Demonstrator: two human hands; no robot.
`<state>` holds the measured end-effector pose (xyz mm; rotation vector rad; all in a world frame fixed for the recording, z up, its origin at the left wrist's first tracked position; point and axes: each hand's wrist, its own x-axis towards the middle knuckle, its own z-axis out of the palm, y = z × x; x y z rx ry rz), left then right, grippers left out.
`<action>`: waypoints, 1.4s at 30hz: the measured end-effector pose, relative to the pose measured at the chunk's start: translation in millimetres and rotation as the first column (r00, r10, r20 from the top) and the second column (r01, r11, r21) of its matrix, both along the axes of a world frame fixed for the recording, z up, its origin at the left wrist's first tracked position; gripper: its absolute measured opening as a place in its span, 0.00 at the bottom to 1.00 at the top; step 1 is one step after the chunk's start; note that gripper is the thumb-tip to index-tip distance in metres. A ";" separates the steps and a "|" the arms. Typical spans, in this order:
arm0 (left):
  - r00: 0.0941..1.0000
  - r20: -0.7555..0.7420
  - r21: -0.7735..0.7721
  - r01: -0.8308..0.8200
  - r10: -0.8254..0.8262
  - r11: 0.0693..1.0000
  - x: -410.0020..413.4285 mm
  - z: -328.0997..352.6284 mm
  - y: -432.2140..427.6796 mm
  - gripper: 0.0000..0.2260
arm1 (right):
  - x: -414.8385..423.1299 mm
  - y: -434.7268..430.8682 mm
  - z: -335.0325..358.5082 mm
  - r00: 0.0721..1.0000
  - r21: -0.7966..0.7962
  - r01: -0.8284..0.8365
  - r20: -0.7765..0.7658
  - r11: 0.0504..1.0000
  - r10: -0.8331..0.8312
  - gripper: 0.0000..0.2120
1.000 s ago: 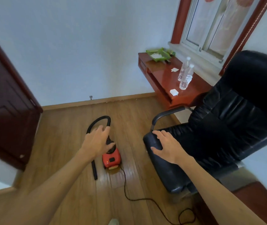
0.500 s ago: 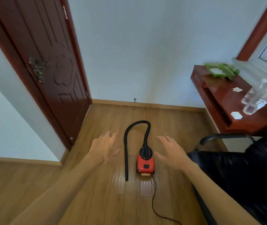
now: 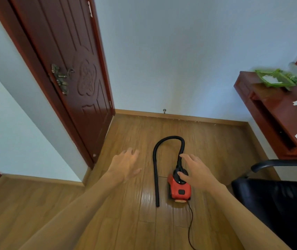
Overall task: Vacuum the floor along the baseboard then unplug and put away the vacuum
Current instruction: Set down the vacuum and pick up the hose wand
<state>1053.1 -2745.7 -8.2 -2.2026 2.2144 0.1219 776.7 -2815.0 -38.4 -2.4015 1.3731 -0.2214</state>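
Note:
A small red vacuum sits on the wooden floor. Its black hose arches up from the body and comes back down to a free end on the floor at the left. A thin black cord trails from the vacuum toward the bottom edge. My right hand hovers open just over the black top of the vacuum, fingers spread. To the left of the hose, my left hand is stretched out flat and holds nothing. The wooden baseboard runs along the far wall with small specks of debris below it.
A dark red door stands open at the left. A red wooden desk with a green tray and paper scraps is at the right. A black office chair is close at the lower right. A doorstop pokes out above the baseboard.
The view swung left from the chair to the door. My right hand left the chair seat and moved over the vacuum's top. My left hand came off the hose and moved left.

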 end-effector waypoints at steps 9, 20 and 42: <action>1.000 0.008 0.041 0.002 -0.003 0.999 26.7 -19.4 -100.8 0.28 | 31.5 -106.2 -25.8 1.000 0.032 -0.013 0.002 0.999 0.013 0.33; 0.999 0.030 0.086 0.020 -0.023 0.996 29.5 -26.7 -253.2 0.27 | 42.1 -232.7 -39.4 1.000 0.123 0.004 0.029 0.992 -0.008 0.30; 0.802 0.008 0.274 0.573 -0.597 0.773 27.6 -102.2 -590.1 0.24 | 59.5 -406.8 -98.8 0.854 0.290 0.507 -0.037 0.812 -0.520 0.31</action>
